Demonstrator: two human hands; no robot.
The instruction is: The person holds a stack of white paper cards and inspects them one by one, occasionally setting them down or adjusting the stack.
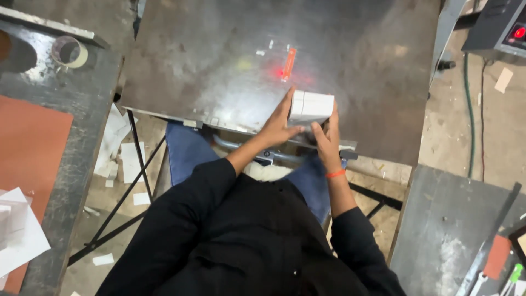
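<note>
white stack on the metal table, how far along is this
Looks mid-step. Done: the white stack is gathered into one squared block at the metal table's near edge. In hand: the left hand presses its left side and the right hand grips the near right corner. Left: the stack sits short of the red light mark further up the table. Paper scraps lie on the floor.

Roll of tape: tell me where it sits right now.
In the head view, the roll of tape stands at the top left on the dark side table, left of the metal plate and far from both hands.
</note>
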